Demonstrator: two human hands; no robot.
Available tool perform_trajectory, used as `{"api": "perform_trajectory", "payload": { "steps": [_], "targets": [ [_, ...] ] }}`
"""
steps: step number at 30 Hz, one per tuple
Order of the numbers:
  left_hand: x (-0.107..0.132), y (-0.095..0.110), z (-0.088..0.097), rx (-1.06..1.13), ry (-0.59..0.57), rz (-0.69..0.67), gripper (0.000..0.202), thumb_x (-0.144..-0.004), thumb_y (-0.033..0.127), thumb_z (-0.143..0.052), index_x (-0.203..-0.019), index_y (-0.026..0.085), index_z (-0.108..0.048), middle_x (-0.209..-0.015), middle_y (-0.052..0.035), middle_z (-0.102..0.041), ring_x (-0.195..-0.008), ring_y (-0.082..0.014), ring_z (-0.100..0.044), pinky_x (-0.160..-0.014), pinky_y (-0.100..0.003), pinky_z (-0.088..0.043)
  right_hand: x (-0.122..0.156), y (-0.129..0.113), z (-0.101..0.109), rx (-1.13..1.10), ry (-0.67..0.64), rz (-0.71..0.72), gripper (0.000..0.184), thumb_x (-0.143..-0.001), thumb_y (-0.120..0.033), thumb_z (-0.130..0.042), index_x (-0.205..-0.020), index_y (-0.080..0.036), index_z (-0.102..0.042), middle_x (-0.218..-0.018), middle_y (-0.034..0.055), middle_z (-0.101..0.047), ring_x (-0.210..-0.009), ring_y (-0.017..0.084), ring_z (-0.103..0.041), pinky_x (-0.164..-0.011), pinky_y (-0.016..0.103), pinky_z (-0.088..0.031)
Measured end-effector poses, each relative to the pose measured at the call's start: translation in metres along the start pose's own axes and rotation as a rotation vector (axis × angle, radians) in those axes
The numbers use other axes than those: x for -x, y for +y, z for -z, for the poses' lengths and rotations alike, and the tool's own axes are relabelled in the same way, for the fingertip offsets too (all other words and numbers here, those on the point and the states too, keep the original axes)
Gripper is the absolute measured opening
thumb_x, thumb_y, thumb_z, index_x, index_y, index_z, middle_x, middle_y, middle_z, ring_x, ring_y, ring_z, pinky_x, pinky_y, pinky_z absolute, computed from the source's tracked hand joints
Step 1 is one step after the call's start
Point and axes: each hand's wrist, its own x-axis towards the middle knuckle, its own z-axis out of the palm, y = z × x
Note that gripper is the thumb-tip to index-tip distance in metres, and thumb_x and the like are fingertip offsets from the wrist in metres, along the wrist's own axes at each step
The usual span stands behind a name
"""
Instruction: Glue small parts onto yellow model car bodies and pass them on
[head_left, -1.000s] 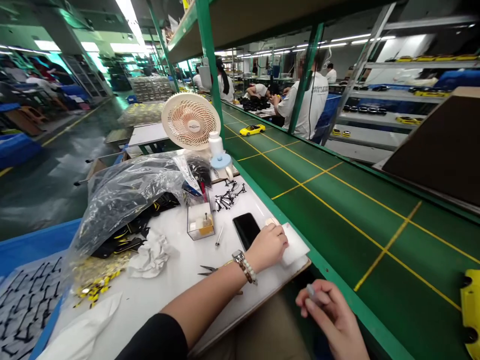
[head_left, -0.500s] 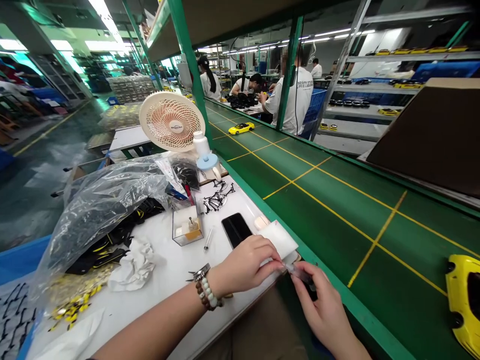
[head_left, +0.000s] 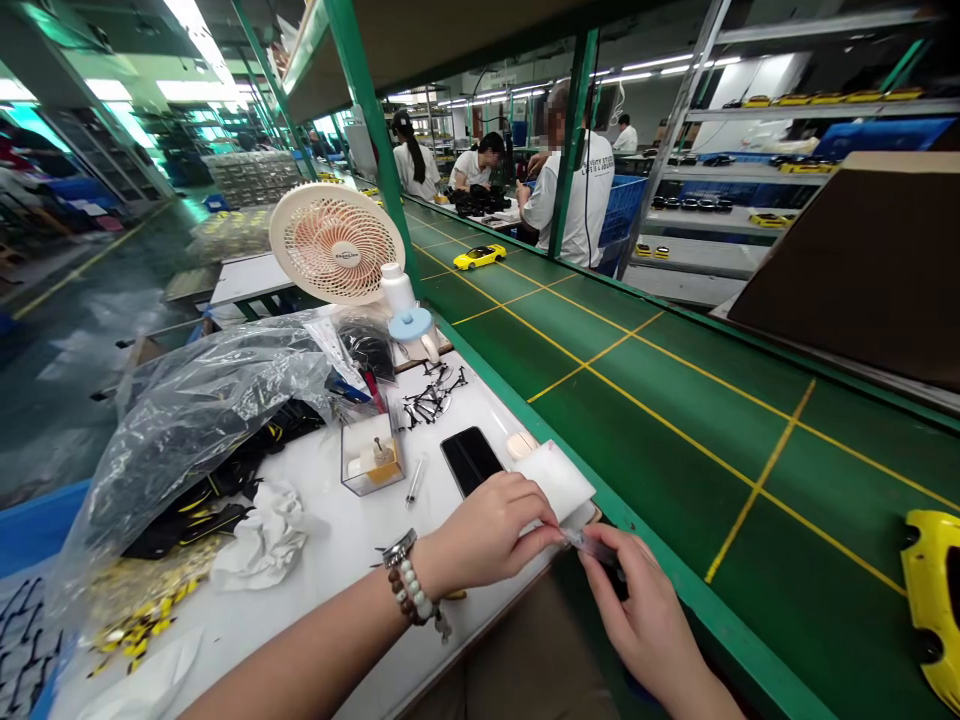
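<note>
My left hand [head_left: 487,532] sits at the bench's front edge, its fingers pinching the lower edge of a white foam pad [head_left: 555,480]. My right hand [head_left: 645,630] holds a small clear syringe-like tube [head_left: 592,548], whose tip meets the left fingertips at the pad. A black phone [head_left: 471,460] lies just beyond my left hand. A small syringe [head_left: 414,482] lies on the white bench top [head_left: 315,600], beside a clear acrylic box [head_left: 373,455] holding a yellow-stained block.
A green conveyor belt [head_left: 675,440] with yellow lines runs along the bench, carrying a yellow car body [head_left: 934,610] and a yellow model car [head_left: 480,257]. A plastic bag [head_left: 202,430], a desk fan [head_left: 336,243] and co-workers [head_left: 577,190] stand beyond.
My right hand has risen from below the bench edge to the pad, bringing the tube to my left fingers. My left hand has slid to the pad's lower edge. The view has turned slightly left.
</note>
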Motion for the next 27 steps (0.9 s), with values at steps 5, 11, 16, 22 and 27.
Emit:
{"api": "perform_trajectory", "payload": {
  "steps": [5, 11, 16, 22, 27],
  "targets": [
    [0.002, 0.002, -0.003, -0.163, -0.064, -0.043, 0.02, -0.097, 0.027, -0.05, -0.088, 0.014, -0.064, -0.084, -0.0062, -0.069, -0.078, -0.0188, -0.059, -0.075, -0.032, -0.049, 0.001, 0.006, 0.0, 0.013, -0.022, 0.118, 0.02, -0.097, -0.015, -0.046, -0.115, -0.017, -0.054, -0.099, 0.0075, -0.067, -0.091, 0.019, -0.064, -0.081, 0.032, -0.052],
    [0.001, 0.004, -0.008, -0.434, -0.121, -0.263, 0.029, -0.1, 0.019, -0.042, -0.079, 0.012, -0.062, -0.073, -0.0063, -0.063, -0.07, -0.0182, -0.054, -0.067, -0.032, -0.047, 0.004, 0.012, 0.01, -0.093, -0.194, 0.104, 0.026, -0.097, -0.015, -0.046, -0.122, -0.02, -0.053, -0.109, 0.0078, -0.065, -0.101, 0.02, -0.062, -0.086, 0.031, -0.052],
    [0.011, 0.005, -0.009, -0.444, -0.124, -0.444, 0.026, -0.096, 0.015, -0.047, -0.075, 0.013, -0.061, -0.072, -0.0067, -0.061, -0.065, -0.0183, -0.049, -0.061, -0.033, -0.043, -0.006, 0.005, 0.027, -0.47, -0.671, -0.265, 0.026, -0.103, -0.034, -0.039, -0.103, -0.023, -0.062, -0.08, 0.0006, -0.064, -0.066, 0.014, -0.061, -0.062, 0.025, -0.052],
    [0.019, 0.003, -0.011, -0.283, -0.179, -0.206, 0.021, -0.097, 0.018, -0.045, -0.089, 0.011, -0.063, -0.082, -0.0086, -0.065, -0.074, -0.0188, -0.055, -0.07, -0.03, -0.048, -0.011, 0.006, 0.023, -0.25, -0.557, -0.118, 0.022, -0.101, -0.029, -0.044, -0.114, -0.024, -0.061, -0.1, 0.0032, -0.068, -0.092, 0.02, -0.063, -0.083, 0.036, -0.05],
    [0.021, 0.005, -0.014, -0.174, -0.209, -0.015, 0.016, -0.093, 0.023, -0.054, -0.087, 0.014, -0.066, -0.084, -0.0064, -0.066, -0.074, -0.0171, -0.057, -0.07, -0.028, -0.049, -0.016, 0.004, 0.022, 0.141, -0.372, 0.281, 0.024, -0.097, -0.014, -0.046, -0.118, -0.017, -0.056, -0.1, 0.0043, -0.068, -0.09, 0.021, -0.06, -0.091, 0.043, -0.036]
  ]
}}
